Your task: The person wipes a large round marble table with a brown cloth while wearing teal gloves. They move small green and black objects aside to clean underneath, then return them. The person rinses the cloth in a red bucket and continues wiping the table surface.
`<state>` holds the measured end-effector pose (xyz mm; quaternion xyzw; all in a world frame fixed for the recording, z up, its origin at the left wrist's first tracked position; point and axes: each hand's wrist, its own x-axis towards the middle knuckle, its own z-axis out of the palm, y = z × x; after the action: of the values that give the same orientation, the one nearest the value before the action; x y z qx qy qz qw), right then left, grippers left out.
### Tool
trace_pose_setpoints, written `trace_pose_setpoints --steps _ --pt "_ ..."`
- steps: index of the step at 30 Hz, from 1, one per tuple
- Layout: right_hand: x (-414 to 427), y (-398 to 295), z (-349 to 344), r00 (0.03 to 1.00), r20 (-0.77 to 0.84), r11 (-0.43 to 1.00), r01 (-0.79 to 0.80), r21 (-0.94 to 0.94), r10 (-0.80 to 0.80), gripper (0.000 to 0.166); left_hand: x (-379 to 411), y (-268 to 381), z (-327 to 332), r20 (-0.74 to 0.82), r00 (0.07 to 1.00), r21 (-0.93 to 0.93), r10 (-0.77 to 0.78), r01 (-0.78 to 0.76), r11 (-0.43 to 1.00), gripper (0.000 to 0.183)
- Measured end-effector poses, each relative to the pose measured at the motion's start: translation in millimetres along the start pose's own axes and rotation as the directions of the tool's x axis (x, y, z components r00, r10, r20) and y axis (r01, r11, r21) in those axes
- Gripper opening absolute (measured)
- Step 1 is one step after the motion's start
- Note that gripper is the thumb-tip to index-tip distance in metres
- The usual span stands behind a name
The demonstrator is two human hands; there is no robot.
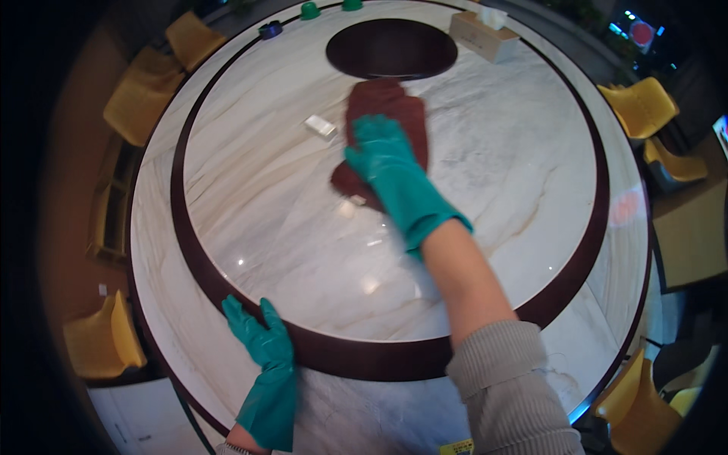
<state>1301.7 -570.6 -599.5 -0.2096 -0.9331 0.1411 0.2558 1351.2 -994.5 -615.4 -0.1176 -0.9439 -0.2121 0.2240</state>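
My right hand (380, 149), in a long green rubber glove, presses flat on a dark red-brown cloth (418, 122). The cloth lies bunched on the round marble-patterned turntable (500, 170) of a dining table. Part of the cloth is hidden beneath the glove and wrist. Left of it lies a small white box (321, 127), apart from the cloth. My left hand (260, 335), gloved alike, rests with thumb and fingers apart at the turntable's dark rim (369, 359), near the front left. It holds nothing.
Toward the far side is a dark round disc (391, 48) in the turntable's centre. A tissue box (483, 37) stands at its right. Green cups (310, 10) and a dark blue round object (270, 29) sit at the far left. Yellow chairs (105, 341) surround the table.
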Motion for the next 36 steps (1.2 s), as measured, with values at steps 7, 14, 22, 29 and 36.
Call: trace_pose_setpoints --steps 7,14,22,29,36 --pt "59 -76 25 0.984 0.078 0.987 0.158 0.021 -0.16 0.059 96 -78 10 0.112 0.994 -0.511 -0.002 0.059 0.858 0.063" --pt "29 83 -34 0.989 -0.144 0.999 -0.016 0.04 0.022 0.029 218 -188 37 0.084 0.967 -0.884 0.242 -0.039 0.466 0.056" --pt "-234 374 -174 0.88 -0.235 0.839 -0.467 -0.279 0.412 0.066 194 -145 40 0.099 0.993 -0.018 -0.06 0.062 0.998 0.078" --pt "-326 271 -172 0.935 -0.038 0.879 -0.345 -0.33 0.353 0.082 12 5 15 0.172 0.954 -0.228 -0.247 0.282 0.932 0.082" --pt "-310 4 -132 0.993 0.115 0.997 -0.008 -0.078 0.017 0.072 34 0 22 0.149 0.983 -0.102 -0.111 0.127 0.987 0.081"
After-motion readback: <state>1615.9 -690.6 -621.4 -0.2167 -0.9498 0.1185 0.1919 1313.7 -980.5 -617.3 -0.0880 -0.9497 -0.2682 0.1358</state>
